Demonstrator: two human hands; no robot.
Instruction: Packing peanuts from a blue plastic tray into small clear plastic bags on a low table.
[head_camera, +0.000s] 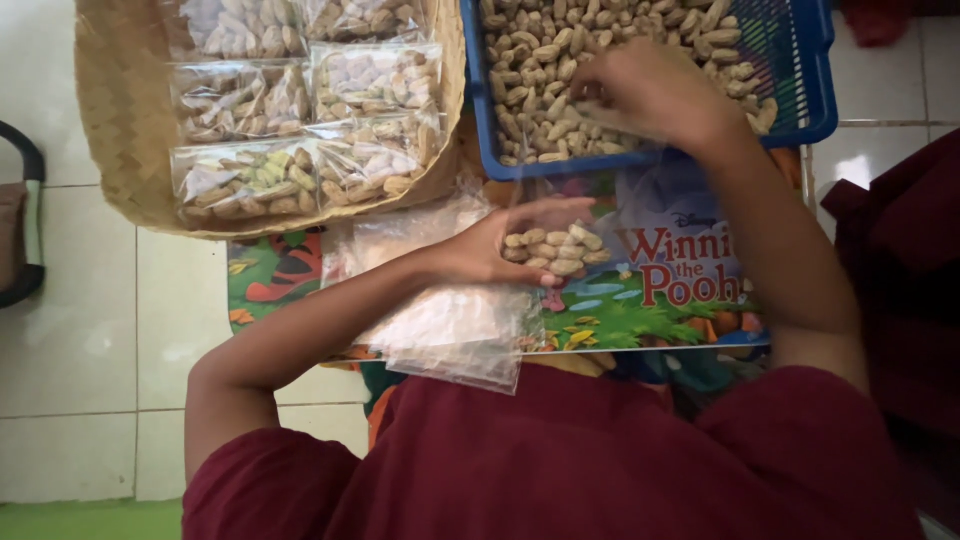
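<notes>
Seen from head cam, looking down. Left hand (490, 250) gripped a clear plastic bag (560, 225) at its mouth, fingers curled round the edge; bag partly filled w/ peanuts in shell (555, 250), clustered at the bottom just right of the palm. Bag held above a colourful cartoon picture board (660, 300), just below the near rim of a blue plastic basket (800, 110).

Right hand (650, 90) reached into the basket, fingers bent down among the loose peanuts (530, 70); closed on a few nuts or just touching — couldn't tell, fingertips hidden.

Pile of empty clear bags (450, 330) lay under the left wrist & forearm, overlapping the board's left part, near the torso.

Upper left: woven bamboo tray (120, 110), touching or nearly touching the basket's left side, carrying several filled, flat packets of peanuts (310, 110) in rows.

Dark red sleeves & shirt (560, 460) filled the bottom of view. White tiled floor (70, 330) at left, w/ a dark curved object at the far left edge, too cut off to identify.
</notes>
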